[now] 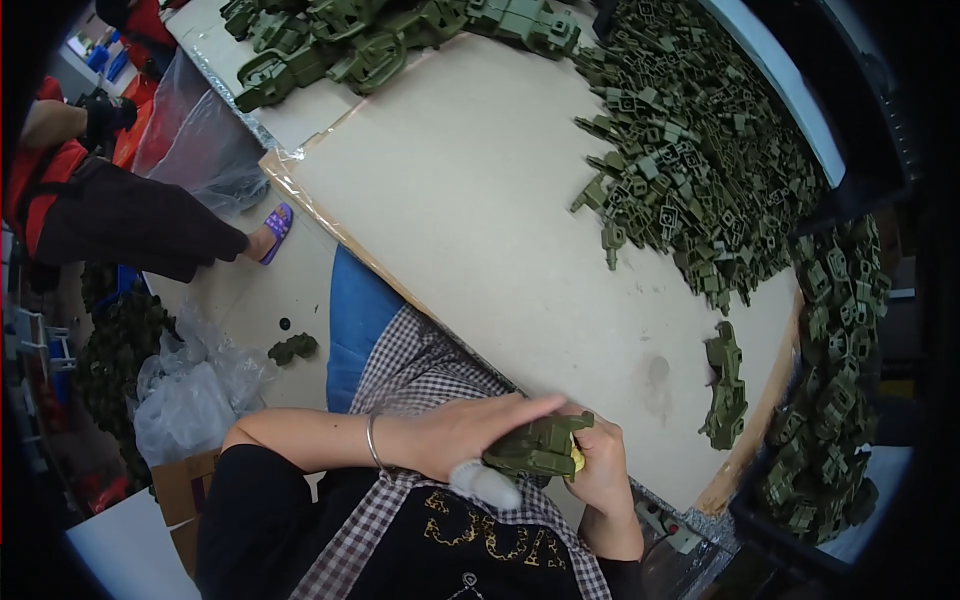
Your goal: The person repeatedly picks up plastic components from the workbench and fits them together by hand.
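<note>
Close to my body, past the table's near edge, I hold a dark green plastic toy vehicle body point(535, 447). My left hand point(440, 437) grips it from the left, fingers stretched along its top and a thumb in a white cover point(486, 485) below. My right hand point(603, 465) is closed around its right end. A small yellow piece point(577, 458) shows between the right fingers and the body; its kind is unclear. Another green vehicle body point(724, 386) lies alone on the table to the right.
A large heap of small green plastic parts point(700, 170) covers the table's far right. Larger green vehicle bodies point(370, 45) are piled at the far edge. More fill a container point(825, 400) at right. A person point(120, 215) stands left, near clear plastic bags point(195, 385).
</note>
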A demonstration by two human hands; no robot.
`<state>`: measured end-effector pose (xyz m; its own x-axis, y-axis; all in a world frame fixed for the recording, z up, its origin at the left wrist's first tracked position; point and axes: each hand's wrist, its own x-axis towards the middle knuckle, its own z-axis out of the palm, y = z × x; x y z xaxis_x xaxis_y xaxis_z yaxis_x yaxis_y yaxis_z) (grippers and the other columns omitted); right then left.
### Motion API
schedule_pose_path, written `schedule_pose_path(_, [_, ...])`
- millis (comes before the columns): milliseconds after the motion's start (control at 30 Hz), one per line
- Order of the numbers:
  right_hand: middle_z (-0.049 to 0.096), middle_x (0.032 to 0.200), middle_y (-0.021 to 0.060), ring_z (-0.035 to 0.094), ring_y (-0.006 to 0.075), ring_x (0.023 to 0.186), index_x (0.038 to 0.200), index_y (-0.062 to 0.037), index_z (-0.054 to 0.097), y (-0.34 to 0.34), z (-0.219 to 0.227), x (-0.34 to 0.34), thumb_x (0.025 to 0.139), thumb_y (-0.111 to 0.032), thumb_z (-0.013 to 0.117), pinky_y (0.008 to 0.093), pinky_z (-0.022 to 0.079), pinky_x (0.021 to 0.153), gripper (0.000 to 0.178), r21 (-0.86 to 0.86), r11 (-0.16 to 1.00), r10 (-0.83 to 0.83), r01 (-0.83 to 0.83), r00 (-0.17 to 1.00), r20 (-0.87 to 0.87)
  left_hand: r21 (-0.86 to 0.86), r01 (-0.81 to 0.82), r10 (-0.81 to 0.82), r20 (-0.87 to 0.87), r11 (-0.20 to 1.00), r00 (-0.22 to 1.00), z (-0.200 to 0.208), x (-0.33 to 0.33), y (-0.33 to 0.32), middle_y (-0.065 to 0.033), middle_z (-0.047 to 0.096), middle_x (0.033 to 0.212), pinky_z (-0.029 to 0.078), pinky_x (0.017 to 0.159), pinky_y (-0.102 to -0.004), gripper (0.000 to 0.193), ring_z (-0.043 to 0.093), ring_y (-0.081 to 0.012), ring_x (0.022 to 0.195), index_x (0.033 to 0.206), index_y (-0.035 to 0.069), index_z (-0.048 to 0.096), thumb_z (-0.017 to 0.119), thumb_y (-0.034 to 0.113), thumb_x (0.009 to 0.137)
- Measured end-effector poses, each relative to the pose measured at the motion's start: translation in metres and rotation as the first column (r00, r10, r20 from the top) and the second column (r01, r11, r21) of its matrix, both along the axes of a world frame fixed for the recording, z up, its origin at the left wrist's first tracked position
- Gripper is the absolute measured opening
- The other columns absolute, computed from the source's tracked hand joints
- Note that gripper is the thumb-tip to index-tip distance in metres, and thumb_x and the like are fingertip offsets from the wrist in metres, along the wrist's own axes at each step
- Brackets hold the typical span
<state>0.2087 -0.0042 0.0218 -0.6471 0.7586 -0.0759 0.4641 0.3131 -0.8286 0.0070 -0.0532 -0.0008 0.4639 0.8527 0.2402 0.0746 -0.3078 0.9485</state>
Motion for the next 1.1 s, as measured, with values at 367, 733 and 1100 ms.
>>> schedule_pose_path(367, [0.054,0.075,0.0108,0.057,0.0290,0.063,0.085,-0.0021,0.052,0.013,0.013,0.000,0.064,-0.004,0.063,0.0347,0.047,0.054,0.024,0.034,0.955,0.295,-0.294,0.955,-0.025,-0.273,0.149,-0.171,-0.056,0.950,0.984,-0.005,-0.003,-0.001,-0.0159,0.058,0.064,0.047,0.054,-0.0372,0.034,0.061,-0.0321,0.061,0.089,0.000,0.052,0.066,0.024,0.070])
schedule_pose_path(733, [0.061,0.072,0.0087,0.059,0.0232,0.060,0.087,-0.0020,0.058,0.047,0.015,-0.002,0.073,-0.007,0.066,0.0306,0.046,0.057,0.016,-0.082,0.991,0.096,-0.106,0.989,-0.109,-0.552,0.276,-0.157,0.254,0.787,0.954,-0.008,-0.007,0.038,-0.0135,0.059,0.099,0.046,0.081,-0.0316,0.051,0.058,-0.0196,0.093,0.118,-0.001,0.042,0.064,0.018,0.077])
schedule_pose_path(1100, [0.055,0.095,0.0101,0.057,0.0236,0.084,0.103,-0.0028,0.055,0.128,-0.004,-0.029,0.076,-0.012,0.065,0.0361,0.047,0.071,0.030,0.316,0.901,-0.382,0.298,0.890,0.249,-0.762,0.228,0.579,0.619,0.606,0.531,-0.007,-0.043,0.023,-0.0151,0.055,0.114,0.048,0.079,-0.0323,0.058,0.058,-0.0164,0.086,0.122,0.001,0.042,0.041,0.049,0.090])
